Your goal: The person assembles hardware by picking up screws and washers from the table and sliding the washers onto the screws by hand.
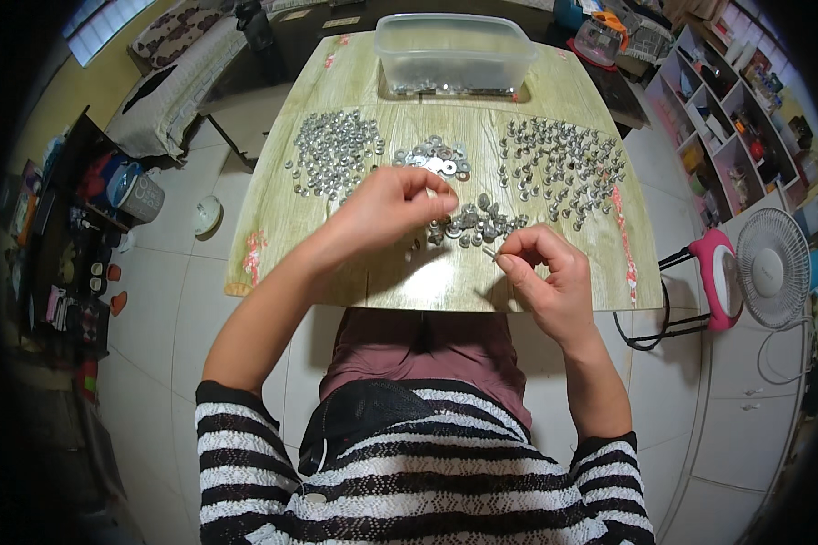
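Observation:
My left hand (393, 207) is over the middle of the table, thumb and fingers pinched together; whatever they may hold is too small to make out. Closer to the table's front edge, my right hand (549, 275) grips a small metal bolt (490, 252) between thumb and fingertips, its shank pointing left. Between the hands lies a heap of metal bolts with round parts on them (468, 227). Loose flat washers (441, 163) are piled just beyond my left hand. Small round nut-like metal pieces (336, 145) spread at the left, and many bolts (568, 163) stand or lie at the right.
A clear plastic tub (454, 54) with metal pieces at its bottom sits at the table's (327, 272) far edge. Right of the table are a pink-and-white stool (720, 277) and a white fan (771, 265). Shelves (732, 127) line the right wall.

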